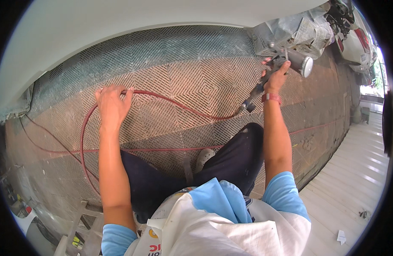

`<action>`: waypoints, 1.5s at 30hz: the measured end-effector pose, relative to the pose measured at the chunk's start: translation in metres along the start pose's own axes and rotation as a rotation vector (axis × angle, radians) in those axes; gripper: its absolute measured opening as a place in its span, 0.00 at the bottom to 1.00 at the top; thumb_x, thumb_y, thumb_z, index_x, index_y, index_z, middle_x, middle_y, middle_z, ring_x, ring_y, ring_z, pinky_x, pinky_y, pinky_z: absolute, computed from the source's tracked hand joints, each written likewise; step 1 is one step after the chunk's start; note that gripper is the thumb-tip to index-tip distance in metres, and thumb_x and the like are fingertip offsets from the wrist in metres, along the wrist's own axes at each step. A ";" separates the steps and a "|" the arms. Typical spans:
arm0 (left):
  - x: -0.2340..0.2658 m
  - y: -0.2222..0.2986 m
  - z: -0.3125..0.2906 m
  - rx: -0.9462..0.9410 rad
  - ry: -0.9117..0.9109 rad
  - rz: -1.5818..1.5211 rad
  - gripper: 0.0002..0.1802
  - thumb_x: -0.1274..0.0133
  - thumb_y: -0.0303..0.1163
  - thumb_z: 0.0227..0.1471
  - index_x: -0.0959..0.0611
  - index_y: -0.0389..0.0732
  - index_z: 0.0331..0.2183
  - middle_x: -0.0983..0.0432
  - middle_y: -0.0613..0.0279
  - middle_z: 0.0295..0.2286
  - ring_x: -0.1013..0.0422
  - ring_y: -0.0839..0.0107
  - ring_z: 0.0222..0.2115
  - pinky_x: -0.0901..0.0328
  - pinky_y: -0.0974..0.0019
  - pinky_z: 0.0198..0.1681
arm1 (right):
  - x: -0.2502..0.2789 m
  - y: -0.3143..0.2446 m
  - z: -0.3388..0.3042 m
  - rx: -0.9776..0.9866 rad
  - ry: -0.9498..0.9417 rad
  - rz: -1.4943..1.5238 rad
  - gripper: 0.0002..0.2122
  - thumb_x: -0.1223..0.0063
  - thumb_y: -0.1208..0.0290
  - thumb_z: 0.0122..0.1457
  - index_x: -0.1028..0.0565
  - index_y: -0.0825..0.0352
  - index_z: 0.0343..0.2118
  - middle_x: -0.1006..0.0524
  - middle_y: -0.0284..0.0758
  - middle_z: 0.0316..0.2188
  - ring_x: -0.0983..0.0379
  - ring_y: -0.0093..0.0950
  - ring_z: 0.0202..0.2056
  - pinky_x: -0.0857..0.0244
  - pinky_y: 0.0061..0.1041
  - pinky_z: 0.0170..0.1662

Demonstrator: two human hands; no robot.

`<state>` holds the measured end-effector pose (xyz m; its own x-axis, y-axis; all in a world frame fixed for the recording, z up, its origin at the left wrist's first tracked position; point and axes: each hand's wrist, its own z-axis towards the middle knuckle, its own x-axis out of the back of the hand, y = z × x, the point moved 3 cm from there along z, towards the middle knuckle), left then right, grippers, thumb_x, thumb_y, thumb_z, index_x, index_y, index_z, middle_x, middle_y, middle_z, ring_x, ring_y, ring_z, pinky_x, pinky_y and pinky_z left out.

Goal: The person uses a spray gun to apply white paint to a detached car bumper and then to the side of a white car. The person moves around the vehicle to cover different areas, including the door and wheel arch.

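Observation:
My right hand (275, 79) grips a spray gun (257, 90) at the upper right, with a red band on the wrist above it. The gun's dark cup (299, 62) with a pale round end points out to the right. From the fitting at the gun's lower end a red air hose (179, 103) runs left in a curve. My left hand (112, 102) is closed on this hose, fingers bent over it and thumb against it. Beyond both hands spreads a light car body panel (132, 16), its lower edge curving across the top.
Newspaper masking (296, 32) covers a part at the upper right. Another stretch of red hose (170, 149) crosses the patterned tile floor (196, 79) near my legs. A plastic stool (83, 230) stands lower left. A white corrugated sheet (346, 179) lies at right, and a white car (356, 47) stands beyond.

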<state>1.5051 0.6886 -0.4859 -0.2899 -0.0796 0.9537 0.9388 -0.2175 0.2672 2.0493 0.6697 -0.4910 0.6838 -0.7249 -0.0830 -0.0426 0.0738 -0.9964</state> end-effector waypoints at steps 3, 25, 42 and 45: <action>0.003 -0.004 -0.007 0.031 -0.024 -0.036 0.20 0.38 0.46 0.63 0.08 0.37 0.37 0.13 0.52 0.36 0.22 0.51 0.44 0.42 0.46 0.62 | 0.014 0.012 0.043 0.078 0.149 0.032 0.33 0.67 0.40 0.78 0.26 0.72 0.56 0.16 0.41 0.35 0.17 0.31 0.31 0.32 0.25 0.19; 0.063 -0.043 -0.055 0.302 0.187 0.158 0.27 0.41 0.53 0.67 0.08 0.37 0.37 0.15 0.56 0.32 0.22 0.56 0.39 0.44 0.45 0.66 | -0.082 0.117 -0.066 -0.183 0.017 0.072 0.36 0.71 0.36 0.77 0.30 0.71 0.59 0.17 0.42 0.37 0.17 0.31 0.33 0.33 0.26 0.20; 0.119 -0.125 -0.121 0.544 0.547 0.177 0.27 0.40 0.59 0.65 0.11 0.47 0.50 0.15 0.67 0.40 0.24 0.65 0.43 0.52 0.43 0.68 | -0.228 0.155 -0.172 -0.064 -0.024 0.137 0.38 0.72 0.33 0.76 0.28 0.71 0.55 0.19 0.40 0.34 0.20 0.31 0.28 0.29 0.26 0.19; 0.124 -0.153 -0.141 0.645 0.632 0.196 0.29 0.42 0.61 0.66 0.13 0.49 0.54 0.18 0.64 0.43 0.26 0.65 0.45 0.54 0.41 0.69 | -0.299 0.161 -0.247 -0.106 -0.158 0.179 0.35 0.70 0.35 0.77 0.29 0.70 0.54 0.19 0.39 0.34 0.19 0.31 0.30 0.29 0.25 0.19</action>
<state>1.2992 0.5750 -0.4275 0.0155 -0.6152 0.7882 0.8487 0.4249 0.3150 1.6577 0.7295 -0.6314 0.7633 -0.5903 -0.2625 -0.2438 0.1131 -0.9632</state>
